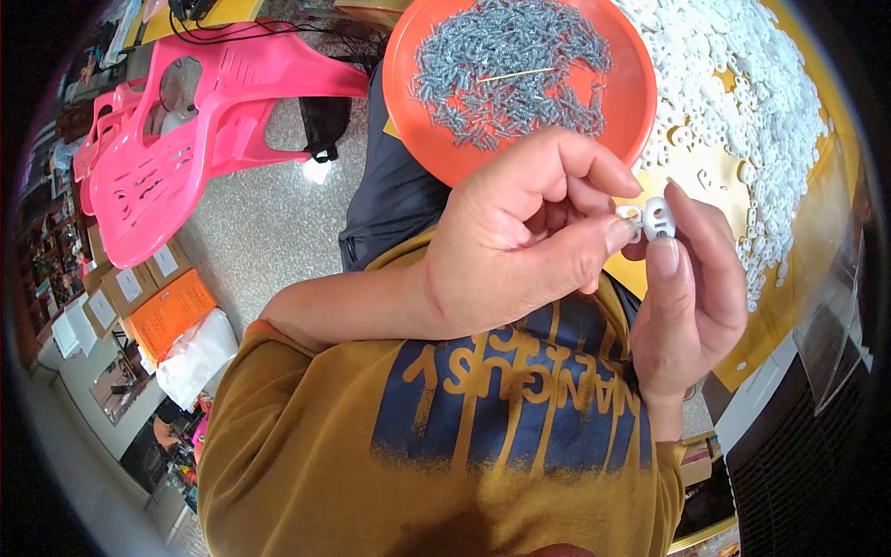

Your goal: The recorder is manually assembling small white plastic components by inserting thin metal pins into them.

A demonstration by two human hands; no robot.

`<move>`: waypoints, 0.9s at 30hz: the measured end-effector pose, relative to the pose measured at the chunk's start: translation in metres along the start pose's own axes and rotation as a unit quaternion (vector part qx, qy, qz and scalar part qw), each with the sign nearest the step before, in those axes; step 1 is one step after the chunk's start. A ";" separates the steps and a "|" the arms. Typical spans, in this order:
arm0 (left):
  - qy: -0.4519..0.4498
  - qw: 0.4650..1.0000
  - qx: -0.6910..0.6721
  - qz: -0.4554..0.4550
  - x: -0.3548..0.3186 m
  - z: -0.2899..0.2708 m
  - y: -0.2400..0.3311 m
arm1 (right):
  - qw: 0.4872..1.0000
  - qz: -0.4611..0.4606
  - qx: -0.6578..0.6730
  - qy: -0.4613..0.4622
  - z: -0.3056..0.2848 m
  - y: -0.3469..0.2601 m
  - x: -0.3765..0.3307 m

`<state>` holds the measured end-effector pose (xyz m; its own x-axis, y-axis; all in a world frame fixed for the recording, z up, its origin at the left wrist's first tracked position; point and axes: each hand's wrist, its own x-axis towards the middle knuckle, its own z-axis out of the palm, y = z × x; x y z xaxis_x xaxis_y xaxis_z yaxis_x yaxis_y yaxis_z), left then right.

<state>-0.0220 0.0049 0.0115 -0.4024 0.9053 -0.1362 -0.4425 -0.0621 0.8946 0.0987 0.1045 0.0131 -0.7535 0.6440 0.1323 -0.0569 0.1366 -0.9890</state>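
Just beyond the mustard shirt (445,515), a rounded white piece (660,223) sits in the right hand (691,302), pinched by thumb and fingers; the left hand (520,232) similarly grips a second white piece (631,217) right beside it. Such fingertip holds probably leave each piece mostly uncovered. Farther out, an orange bowl (401,93) of grey springs (492,42) and a heap of white parts (770,111) lie near both hands, presumably for easy reach.

Pink plastic chair (186,169) on speckled grey floor (249,227); bright glare patch (316,171) near chair.
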 end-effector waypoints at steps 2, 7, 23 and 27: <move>0.013 1.000 -0.012 -0.008 0.000 0.000 -0.001 | 0.999 0.020 0.029 0.018 0.004 0.000 0.002; 0.017 1.000 -0.013 0.005 -0.001 -0.008 -0.002 | 0.996 0.053 0.067 0.035 0.012 0.000 0.005; 0.107 0.993 -0.050 0.003 -0.007 -0.046 0.001 | 0.920 -0.197 -0.337 -0.036 0.030 0.012 0.055; 0.039 0.998 0.014 0.056 -0.003 -0.055 0.000 | 0.983 0.151 0.082 0.065 0.039 -0.002 0.039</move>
<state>-0.0647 -0.0209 -0.0118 -0.5091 0.8581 -0.0668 -0.3702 -0.1483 0.9171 0.0436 0.1002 0.0178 -0.6621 0.7295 -0.1715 0.0433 -0.1911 -0.9806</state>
